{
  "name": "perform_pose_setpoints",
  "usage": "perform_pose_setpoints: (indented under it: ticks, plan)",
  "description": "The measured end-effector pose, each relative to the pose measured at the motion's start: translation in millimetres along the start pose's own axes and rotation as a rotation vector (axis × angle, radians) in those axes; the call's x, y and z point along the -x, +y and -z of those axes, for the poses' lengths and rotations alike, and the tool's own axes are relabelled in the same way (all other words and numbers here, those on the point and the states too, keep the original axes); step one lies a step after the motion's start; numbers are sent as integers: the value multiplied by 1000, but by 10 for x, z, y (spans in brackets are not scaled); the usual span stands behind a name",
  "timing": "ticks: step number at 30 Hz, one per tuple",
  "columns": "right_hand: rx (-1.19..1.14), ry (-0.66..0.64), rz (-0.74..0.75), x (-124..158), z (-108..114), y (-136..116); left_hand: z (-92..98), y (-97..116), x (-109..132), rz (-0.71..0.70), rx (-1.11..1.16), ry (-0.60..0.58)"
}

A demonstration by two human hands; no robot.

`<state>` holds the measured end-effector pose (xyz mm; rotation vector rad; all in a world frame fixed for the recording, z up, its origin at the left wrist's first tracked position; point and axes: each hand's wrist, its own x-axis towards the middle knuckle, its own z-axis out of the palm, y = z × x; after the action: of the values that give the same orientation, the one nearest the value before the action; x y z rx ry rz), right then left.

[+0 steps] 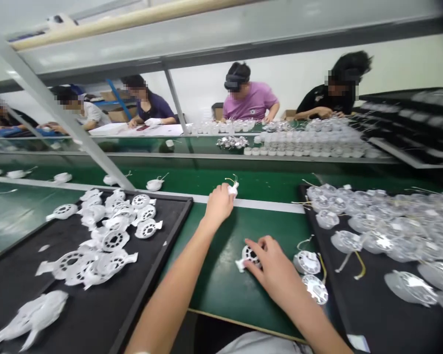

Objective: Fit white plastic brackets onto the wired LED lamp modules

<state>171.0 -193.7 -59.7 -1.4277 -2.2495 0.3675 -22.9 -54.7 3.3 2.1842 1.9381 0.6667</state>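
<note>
Near the rail between the bench and the green belt, my left hand [220, 202] is closed on a small white part [233, 189] with thin wires sticking up. Lower and to the right, my right hand [268, 260] grips a white slotted ring part [249, 254] between thumb and fingers, low over the green bench [221, 265]. Just right of that hand lie two clear round parts [307, 262] with silvery faces and wires, one below the other.
At left a black tray [180, 216] carries piled white slotted rings. The black tray [349, 314] at right holds many clear round parts. White parts [155, 184] sit along the green belt. Several people work across the line beneath an overhead frame.
</note>
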Motion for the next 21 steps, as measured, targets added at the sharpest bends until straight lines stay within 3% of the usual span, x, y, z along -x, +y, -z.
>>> perform_pose_setpoints:
  ticks: [2, 4, 7, 9, 12, 13, 15, 18, 21]
  plan:
    - [-6, 13, -98, 65, 14, -76, -105, 115, -274, -30, -35, -17]
    - [-10, 7, -85, 193, 74, -146, -177, 238, -356, -49, -60, -45]
    - [-24, -58, 7, 439, 170, -158, -215, 441, -225, -116, -65, 6]
    - [-62, -74, -34, 591, 185, -118, -240, 625, -27, -310, 38, -7]
    - [-170, -26, -126, 750, 126, -43, -372, 961, 364, -732, 298, -344]
    - [-213, -2, -125, 781, 99, -22, -443, 1056, 487, -816, 354, -457]
    - [-276, 32, -96, 817, 56, 10, -592, 1158, 668, -846, 400, -548]
    - [-281, 30, -75, 835, 43, 21, -690, 1012, 775, -735, 393, -476]
    - [-235, 46, -139, 829, 69, 1, -563, 599, 892, -648, 332, -356]
